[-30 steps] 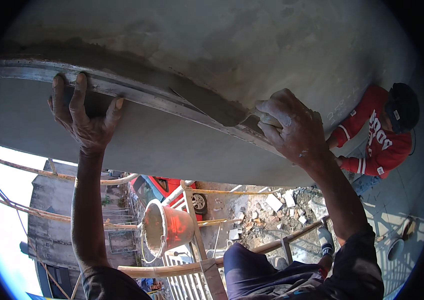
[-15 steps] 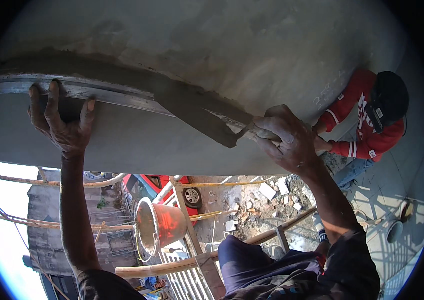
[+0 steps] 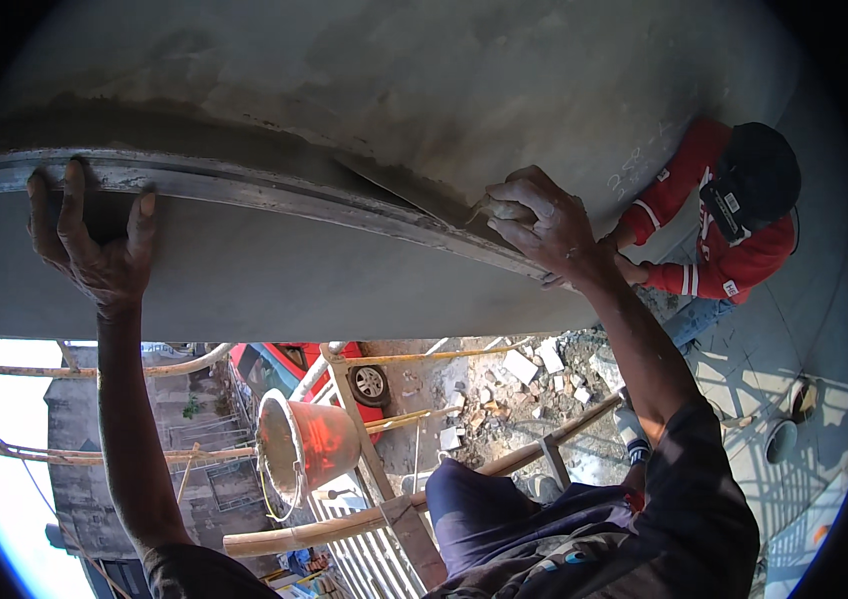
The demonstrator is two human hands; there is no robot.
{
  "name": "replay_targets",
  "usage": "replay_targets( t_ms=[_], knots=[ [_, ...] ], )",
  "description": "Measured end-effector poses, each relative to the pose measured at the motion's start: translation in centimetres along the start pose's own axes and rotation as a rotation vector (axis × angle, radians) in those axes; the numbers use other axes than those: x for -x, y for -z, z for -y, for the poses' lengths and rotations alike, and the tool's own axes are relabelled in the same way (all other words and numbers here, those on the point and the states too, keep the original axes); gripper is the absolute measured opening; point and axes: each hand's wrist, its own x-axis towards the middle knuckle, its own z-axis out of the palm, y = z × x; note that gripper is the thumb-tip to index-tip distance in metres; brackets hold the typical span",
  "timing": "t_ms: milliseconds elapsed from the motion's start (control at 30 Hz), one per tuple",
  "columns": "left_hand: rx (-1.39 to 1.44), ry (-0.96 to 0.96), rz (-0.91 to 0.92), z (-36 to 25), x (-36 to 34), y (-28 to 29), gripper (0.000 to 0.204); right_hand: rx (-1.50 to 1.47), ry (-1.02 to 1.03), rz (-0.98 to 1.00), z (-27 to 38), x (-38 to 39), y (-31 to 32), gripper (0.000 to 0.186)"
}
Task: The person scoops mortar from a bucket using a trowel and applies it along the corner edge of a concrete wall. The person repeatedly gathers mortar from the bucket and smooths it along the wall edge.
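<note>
My left hand [image 3: 89,240] presses with spread fingertips on a long metal straightedge [image 3: 244,190] lying along the grey plastered wall [image 3: 244,270]. My right hand [image 3: 544,225] grips the handle of a steel trowel [image 3: 419,200], whose long blade lies along the straightedge's upper edge, beside a darker band of wet mortar [image 3: 194,125]. A co-worker [image 3: 744,265] in a red top and dark cap is at my right, hands close to the straightedge's right end, just beyond my right hand and partly hidden by it.
A cement-stained orange bucket [image 3: 319,444] hangs on bamboo-and-timber scaffolding [image 3: 504,464] around me. Below are a red car [image 3: 359,394], broken rubble [image 3: 524,379], a weathered building [image 3: 94,479] and, at right, a tiled surface [image 3: 794,339] with a round pipe-like object [image 3: 780,441].
The wall, straightedge and my hands have shifted left in the view, with the whole scene. The trowel blade dropped over the straightedge's face, then rose back to its upper edge.
</note>
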Motion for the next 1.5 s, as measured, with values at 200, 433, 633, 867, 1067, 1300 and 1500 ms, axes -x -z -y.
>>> replay_targets(
  t_ms=[200,433,633,867,1067,1300,1500],
  knots=[
    [-0.021,-0.009,0.008,0.0,0.0,0.0,0.08,0.035,-0.026,0.09,5.4,-1.6,3.2,0.033],
    [-0.085,-0.015,0.008,-0.3,0.1,0.5,0.08,-0.189,0.009,0.146,10.6,-7.2,5.9,0.04],
    [-0.085,-0.01,0.031,-0.4,-0.2,0.6,0.08,-0.006,0.083,-0.083,11.1,-10.3,1.0,0.036],
    [-0.072,-0.002,0.024,-0.1,-0.1,0.3,0.081,0.001,0.152,-0.088,12.6,-10.7,-0.3,0.034],
    [-0.059,0.0,0.006,0.1,0.0,0.1,0.083,-0.137,0.201,-0.112,14.4,-11.8,1.8,0.029],
    [-0.092,-0.016,0.027,-0.1,-0.2,0.0,0.082,0.142,0.149,-0.093,11.9,-12.1,1.3,0.025],
    [-0.061,-0.007,0.025,0.1,-0.2,-0.2,0.081,0.129,0.092,-0.014,5.9,-6.4,0.6,0.031]
  ],
)
